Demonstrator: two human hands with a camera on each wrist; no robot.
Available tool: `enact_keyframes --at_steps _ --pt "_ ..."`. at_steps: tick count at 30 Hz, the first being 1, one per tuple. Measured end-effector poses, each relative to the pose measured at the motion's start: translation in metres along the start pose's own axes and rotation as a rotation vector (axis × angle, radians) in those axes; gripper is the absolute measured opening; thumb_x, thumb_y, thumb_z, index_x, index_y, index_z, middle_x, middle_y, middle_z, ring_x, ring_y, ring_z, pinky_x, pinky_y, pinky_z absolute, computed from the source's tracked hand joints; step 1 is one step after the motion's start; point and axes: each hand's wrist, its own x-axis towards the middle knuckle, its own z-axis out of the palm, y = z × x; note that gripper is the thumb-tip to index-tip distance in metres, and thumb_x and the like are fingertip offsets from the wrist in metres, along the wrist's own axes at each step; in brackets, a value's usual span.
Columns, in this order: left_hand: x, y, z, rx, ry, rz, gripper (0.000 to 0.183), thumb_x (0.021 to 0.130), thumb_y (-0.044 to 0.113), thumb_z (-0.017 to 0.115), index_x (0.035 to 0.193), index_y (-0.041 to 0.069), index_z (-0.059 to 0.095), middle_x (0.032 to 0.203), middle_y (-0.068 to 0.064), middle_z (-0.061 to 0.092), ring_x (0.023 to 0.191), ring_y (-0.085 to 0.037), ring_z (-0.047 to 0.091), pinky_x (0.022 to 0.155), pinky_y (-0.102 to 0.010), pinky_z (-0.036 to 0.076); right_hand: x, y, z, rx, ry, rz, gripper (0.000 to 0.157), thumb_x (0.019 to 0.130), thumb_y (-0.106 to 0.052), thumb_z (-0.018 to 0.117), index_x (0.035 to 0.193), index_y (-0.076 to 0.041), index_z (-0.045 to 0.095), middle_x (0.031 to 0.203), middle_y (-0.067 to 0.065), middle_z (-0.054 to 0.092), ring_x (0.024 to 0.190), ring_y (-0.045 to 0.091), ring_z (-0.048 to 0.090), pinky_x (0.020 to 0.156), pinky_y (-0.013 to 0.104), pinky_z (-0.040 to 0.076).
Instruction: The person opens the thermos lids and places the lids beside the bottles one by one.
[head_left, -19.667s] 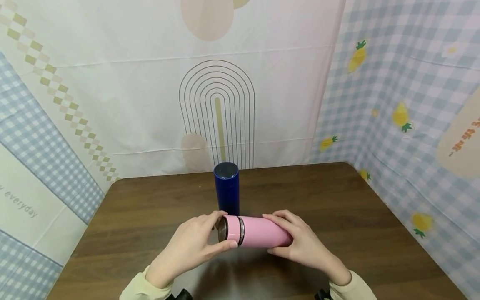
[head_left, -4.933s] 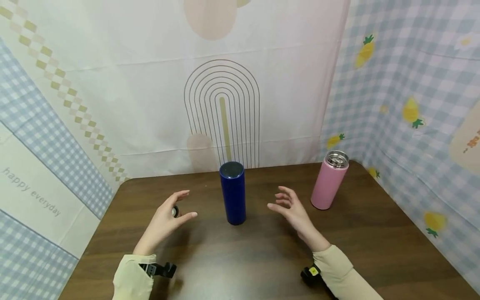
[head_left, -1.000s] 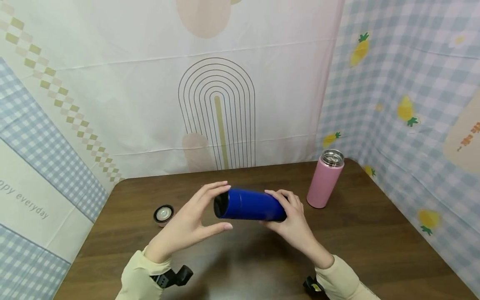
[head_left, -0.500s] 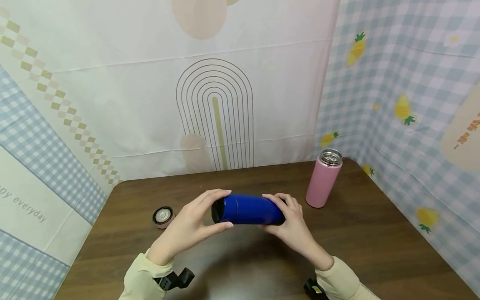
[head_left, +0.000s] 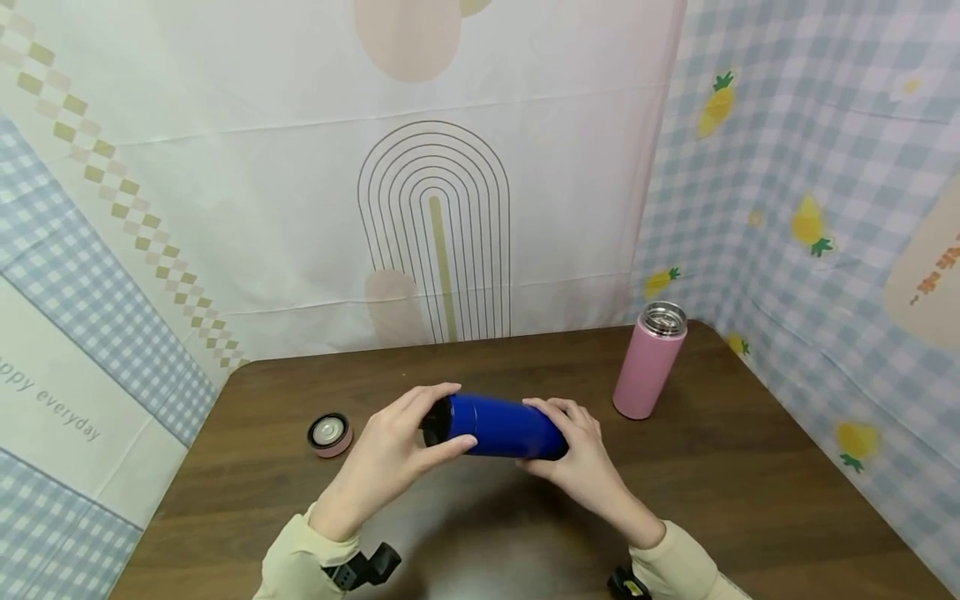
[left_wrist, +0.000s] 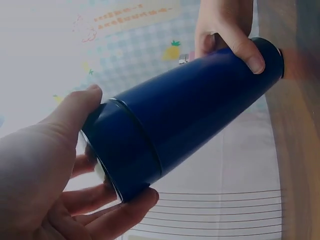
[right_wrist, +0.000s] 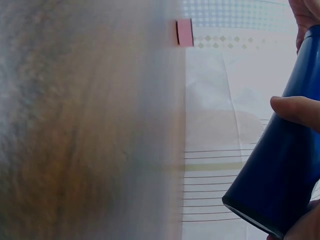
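Observation:
A blue thermos bottle is held nearly level above the table, its lid end to the left. My left hand grips the lid, thumb on one side and fingers on the other. Round the body near the base, my right hand keeps its hold; in the right wrist view its thumb lies across the blue wall. Off to the right a pink thermos bottle stands upright without its lid, showing a steel mouth. Its pink lid rests inside-up on the table, left of my left hand.
The brown wooden table reaches back to a white patterned cloth. A blue checked cloth hangs along the right side, close to the table's edge.
One second ago my left thumb was off the blue bottle; now thumb and fingers close on its lid. Earlier the blue bottle stood on the table, and the pink bottle had its lid on.

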Motion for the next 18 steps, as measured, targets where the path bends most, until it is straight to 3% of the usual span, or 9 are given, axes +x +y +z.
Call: enact_keyframes --at_steps 4,6,11,18 --pt "-0.001 0.004 0.001 0.013 0.013 -0.059 0.059 0.084 0.046 0.080 0.135 0.022 0.061 0.118 0.004 0.067 0.079 -0.009 0.060 0.069 -0.027 0.052 -0.002 -0.002 0.002 0.008 -0.016 0.039 0.077 0.067 -0.021 0.096 0.135 -0.032 0.061 0.129 0.007 0.056 0.125 0.034 0.046 0.100 0.059 0.029" --pt "-0.001 0.005 0.001 0.019 0.018 -0.079 0.058 0.084 0.046 0.081 0.133 0.022 0.061 0.116 0.003 0.067 0.073 -0.010 0.056 0.065 -0.026 0.050 -0.003 -0.003 0.003 0.015 -0.018 0.051 0.077 0.067 -0.021 0.096 0.135 -0.033 0.061 0.130 0.007 0.056 0.125 0.034 0.046 0.100 0.059 0.030" --pt "0.000 0.008 0.002 0.029 0.041 -0.143 0.053 0.085 0.048 0.080 0.129 0.022 0.064 0.103 0.004 0.067 0.073 -0.010 0.056 0.064 -0.026 0.050 -0.002 -0.003 0.006 0.014 0.017 0.026 0.078 0.067 -0.020 0.096 0.135 -0.033 0.061 0.129 0.006 0.055 0.123 0.033 0.046 0.099 0.059 0.031" --pt "0.002 0.007 0.002 0.025 0.042 -0.265 0.049 0.084 0.055 0.077 0.119 0.022 0.066 0.075 0.004 0.054 0.063 -0.009 0.048 0.056 -0.025 0.042 -0.001 0.000 0.011 -0.038 0.080 -0.057 0.081 0.064 -0.017 0.098 0.136 -0.028 0.062 0.128 0.009 0.055 0.120 0.032 0.047 0.101 0.059 0.027"
